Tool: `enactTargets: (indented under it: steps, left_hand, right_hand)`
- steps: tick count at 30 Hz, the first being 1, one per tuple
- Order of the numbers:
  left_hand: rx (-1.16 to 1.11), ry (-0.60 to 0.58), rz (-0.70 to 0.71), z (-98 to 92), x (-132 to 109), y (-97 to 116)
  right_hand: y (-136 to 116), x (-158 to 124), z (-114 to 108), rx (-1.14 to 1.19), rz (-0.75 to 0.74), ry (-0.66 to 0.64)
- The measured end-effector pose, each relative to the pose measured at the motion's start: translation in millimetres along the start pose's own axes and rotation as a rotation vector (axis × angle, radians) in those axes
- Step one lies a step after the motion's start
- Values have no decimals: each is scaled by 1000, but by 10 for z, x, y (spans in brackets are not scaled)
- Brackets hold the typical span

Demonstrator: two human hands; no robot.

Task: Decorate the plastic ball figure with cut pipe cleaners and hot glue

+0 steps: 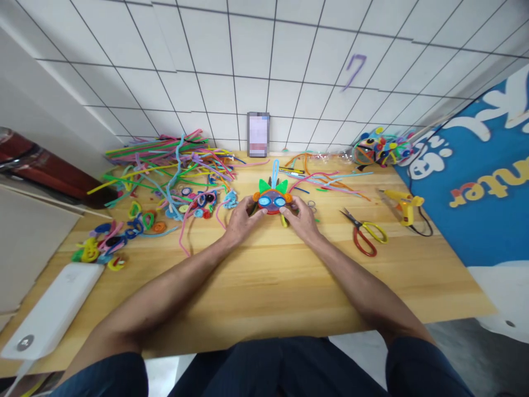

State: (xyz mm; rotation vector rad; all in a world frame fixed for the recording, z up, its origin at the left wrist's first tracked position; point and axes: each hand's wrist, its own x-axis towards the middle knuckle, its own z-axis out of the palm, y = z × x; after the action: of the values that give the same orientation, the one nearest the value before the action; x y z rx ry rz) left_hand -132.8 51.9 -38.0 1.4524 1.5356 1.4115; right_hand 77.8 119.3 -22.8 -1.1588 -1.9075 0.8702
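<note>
Between my two hands sits a small pipe-cleaner figure [271, 200] with blue goggle-like eyes, green ear shapes, orange side knobs, a red lower edge and a light blue loop on top. My left hand [243, 218] grips its left side, thumb on the front. On its right side my right hand [302, 219] has hold in the same way, thumb near the red edge. The fingers behind the figure are partly hidden. A bit of yellow shows beneath it.
Loose pipe cleaners [165, 160] and finished craft pieces [99, 242] cover the left. Scissors [363, 231] and a yellow glue gun [403, 207] lie at right. A phone [258, 135] leans on the tiled wall. A white power bank [52, 309] lies front left.
</note>
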Motion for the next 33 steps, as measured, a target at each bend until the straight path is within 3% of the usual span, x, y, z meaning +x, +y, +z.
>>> enactTargets:
  steps: [17, 21, 24, 27, 29, 33]
  left_hand:
    - [-70, -21, -9, -14, -47, 13]
    - [-102, -21, 5, -33, -78, 54]
    - [-63, 45, 3, -55, -92, 102]
    - [-65, 194, 24, -91, -105, 180]
    - [-117, 215, 33, -120, -128, 246]
    - [-155, 64, 26, -147, -229, 359]
  right_hand:
    - [9, -34, -1, 15, 8, -4]
    - [26, -35, 4, 18, -19, 47]
    - [-64, -53, -55, 35, -49, 148]
    - [-307, -169, -172, 65, -114, 225]
    - [-493, -322, -228, 103, -177, 173]
    - [-641, -686, -169, 145, -263, -156]
